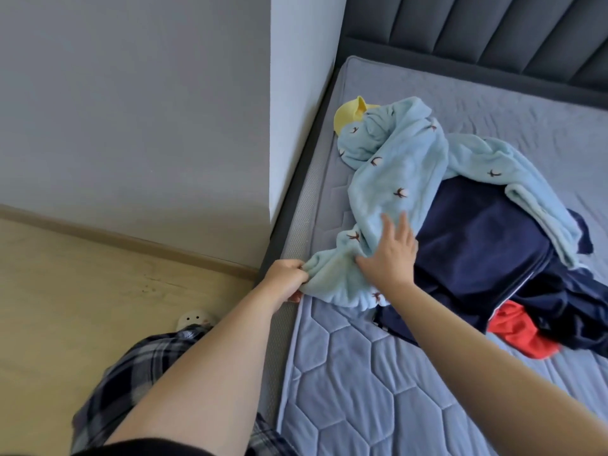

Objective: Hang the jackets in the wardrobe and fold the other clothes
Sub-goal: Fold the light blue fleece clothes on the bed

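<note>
Left hand pinches the light-blue fleece garment's hem; right hand lies flat, fingers spread, on it. Risk: pulling may drag the navy clothing beneath off the bed.

A bedroom corner with a bed, grey walls and a wood floor.
A big grey wall fills the upper left of the frame. A white corner of wall sticks out next to it, in the top middle. At the lower left is a pale wood floor with a wood strip where it meets the wall. The bed takes up the right side, with a blue-grey quilted mattress. A dark padded headboard stands at the upper right. The light is soft daylight.
</note>
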The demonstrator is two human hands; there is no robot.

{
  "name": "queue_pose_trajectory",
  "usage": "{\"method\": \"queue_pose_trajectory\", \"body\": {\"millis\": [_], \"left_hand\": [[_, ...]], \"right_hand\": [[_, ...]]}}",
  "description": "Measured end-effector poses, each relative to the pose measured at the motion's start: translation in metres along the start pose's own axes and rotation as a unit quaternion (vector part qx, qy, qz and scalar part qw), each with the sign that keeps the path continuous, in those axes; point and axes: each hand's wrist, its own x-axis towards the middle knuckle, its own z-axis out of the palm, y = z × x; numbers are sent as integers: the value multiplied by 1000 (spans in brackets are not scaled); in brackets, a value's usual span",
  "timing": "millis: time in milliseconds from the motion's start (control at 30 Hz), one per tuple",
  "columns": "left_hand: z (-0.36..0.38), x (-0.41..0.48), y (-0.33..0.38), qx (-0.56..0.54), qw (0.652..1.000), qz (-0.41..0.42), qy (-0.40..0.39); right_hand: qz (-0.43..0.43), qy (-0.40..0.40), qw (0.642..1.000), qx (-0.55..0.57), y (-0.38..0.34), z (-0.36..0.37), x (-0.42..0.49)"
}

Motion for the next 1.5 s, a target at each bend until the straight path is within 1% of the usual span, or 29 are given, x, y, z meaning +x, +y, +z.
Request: {"method": "queue_pose_trajectory", "body": {"millis": [67, 100, 267, 400, 433, 467, 533, 567, 600, 633, 667, 700, 733, 767, 800, 833, 900, 1033, 1067, 1133, 1200, 1233, 1267, 1300, 1333, 1400, 1433, 1467, 1500], "left_hand": [[0, -5, 4, -17, 1000, -11, -16], [-1, -6, 4, -16, 999, -19, -20], [-5, -16, 3, -10, 996, -79, -32], [-12, -19, 2, -77, 989, -128, 4], [-14, -18, 2, -102, 986, -132, 24], [-15, -17, 3, -114, 984, -131, 38], [-17, -19, 5, -98, 987, -126, 38], [-18, -20, 6, -89, 987, -124, 41], [-20, -21, 7, -89, 987, -124, 47], [-23, -21, 8, -91, 987, -122, 53], [-25, -20, 8, -91, 987, -120, 56], [-27, -20, 8, -93, 987, -119, 59], [-27, -20, 9, -98, 986, -119, 60], [-27, -21, 9, -96, 987, -118, 59], [-27, -21, 9, -93, 987, -118, 57], [-26, -22, 8, -90, 987, -121, 53], [-24, -25, 8, -80, 988, -126, 35], [-21, -23, 5, -63, 994, -83, 31], [-23, -20, 4, -52, 995, -64, 51], [-28, -17, 3, -53, 994, -40, 84], [-31, -18, 3, -85, 993, -47, 73], [-30, -19, 2, -100, 992, -55, 46], [-29, -22, 1, -111, 992, -65, 9], [-26, -23, 1, -112, 991, -73, -30], [-23, -23, 0, -105, 990, -75, -59], [-18, -24, -1, -82, 992, -62, -78], [-17, -23, -2, -79, 992, -56, -76], [-17, -23, -3, -84, 992, -56, -73], [-17, -23, -3, -91, 992, -59, -69]], "right_hand": [[134, -105, 984, 57, 7, 4, 12], [143, -152, 976, 61, 10, 9, 13], [15, -213, 969, -123, 14, 21, 4], [-14, -314, 947, -64, -6, 4, -9], [-35, -362, 930, -60, -10, 0, -19], [-59, -438, 895, -65, -13, -5, -30], [-44, -632, 773, -42, -13, -16, -50], [-41, -683, 729, -38, -11, -20, -54], [-42, -685, 726, -33, -9, -24, -53], [-40, -637, 770, 9, -6, -25, -51], [-9, -539, 837, 90, -3, -22, -45], [44, -390, 903, 174, -1, -20, -37], [80, -219, 946, 227, 2, -16, -28], [100, -94, 963, 231, 2, -14, -19], [112, -49, 968, 221, 0, -12, -12], [123, -69, 966, 217, -2, -6, -9], [130, -183, 955, 195, -12, 8, -9], [-26, -302, 953, 26, -32, 28, -22], [-67, -361, 930, -20, -36, 24, -24], [-113, -501, 850, -120, -42, 6, -25], [-94, -632, 748, -182, -45, -22, -24], [-63, -677, 714, -168, -45, -35, -21], [-43, -691, 709, -134, -46, -45, -16], [-44, -664, 741, -88, -48, -51, -10], [-58, -589, 805, -48, -49, -52, -3], [-78, -337, 938, -15, -50, -43, 13], [-61, -236, 970, 14, -51, -34, 17], [-23, -199, 978, 53, -51, -24, 17], [22, -217, 973, 83, -49, -13, 12]]}}
